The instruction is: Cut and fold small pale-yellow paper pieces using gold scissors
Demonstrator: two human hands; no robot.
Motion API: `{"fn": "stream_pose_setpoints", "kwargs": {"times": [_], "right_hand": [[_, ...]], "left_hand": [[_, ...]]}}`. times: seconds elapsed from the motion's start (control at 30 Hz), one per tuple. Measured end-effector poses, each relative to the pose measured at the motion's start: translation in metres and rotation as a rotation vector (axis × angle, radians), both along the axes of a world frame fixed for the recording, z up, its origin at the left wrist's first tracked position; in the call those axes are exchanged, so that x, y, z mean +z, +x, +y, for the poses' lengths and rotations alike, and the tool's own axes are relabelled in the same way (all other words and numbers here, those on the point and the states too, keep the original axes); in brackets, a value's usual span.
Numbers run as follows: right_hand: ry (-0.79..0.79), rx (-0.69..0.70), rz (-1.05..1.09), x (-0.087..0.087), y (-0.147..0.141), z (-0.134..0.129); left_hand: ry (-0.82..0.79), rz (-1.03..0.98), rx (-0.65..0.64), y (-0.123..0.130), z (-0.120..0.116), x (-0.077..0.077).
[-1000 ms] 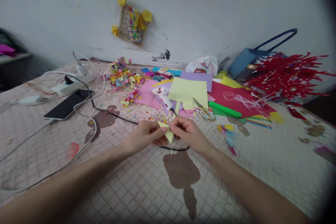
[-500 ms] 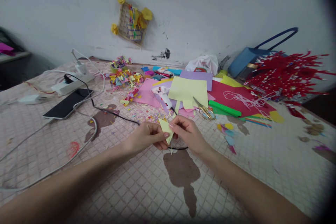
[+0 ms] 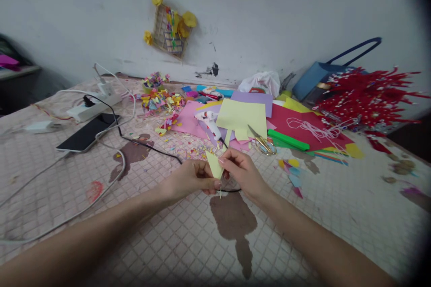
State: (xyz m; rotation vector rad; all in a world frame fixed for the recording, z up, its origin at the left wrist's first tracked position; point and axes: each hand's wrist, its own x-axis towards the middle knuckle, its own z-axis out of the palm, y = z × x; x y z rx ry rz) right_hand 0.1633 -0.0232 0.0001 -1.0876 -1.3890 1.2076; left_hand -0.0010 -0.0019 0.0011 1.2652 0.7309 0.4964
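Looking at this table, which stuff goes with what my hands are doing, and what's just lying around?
In the work:
small pale yellow paper piece, between left hand and right hand
probably, lying close by: large pale yellow sheet, glue gun, scissors

Seemingly just lying about:
phone
blue bag
red decoration

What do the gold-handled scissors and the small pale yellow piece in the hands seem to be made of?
The gold-handled scissors look like metal, gold-toned and fairly shiny, judging by the glinting blades. The small pale yellow piece seems to be matte paper or thin card, given its flat face and crisp edges.
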Motion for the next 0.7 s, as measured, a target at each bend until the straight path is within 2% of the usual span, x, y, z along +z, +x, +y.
{"fn": "stream_pose_setpoints", "kwargs": {"times": [0.23,0.37,0.5,0.7], "right_hand": [[-0.003,-0.003,-0.011,-0.003,0.002,0.002],[0.009,-0.001,-0.046,-0.003,0.004,0.003],[0.003,0.018,-0.048,-0.003,0.003,0.003],[-0.005,0.043,-0.028,-0.003,0.002,0.002]], "left_hand": [[0.171,0.021,-0.02,0.001,0.001,-0.007],[0.291,-0.013,0.073,-0.001,0.007,-0.011],[0.268,-0.006,0.164,-0.003,0.011,-0.008],[0.193,-0.019,0.201,-0.003,0.01,0.003]]}}
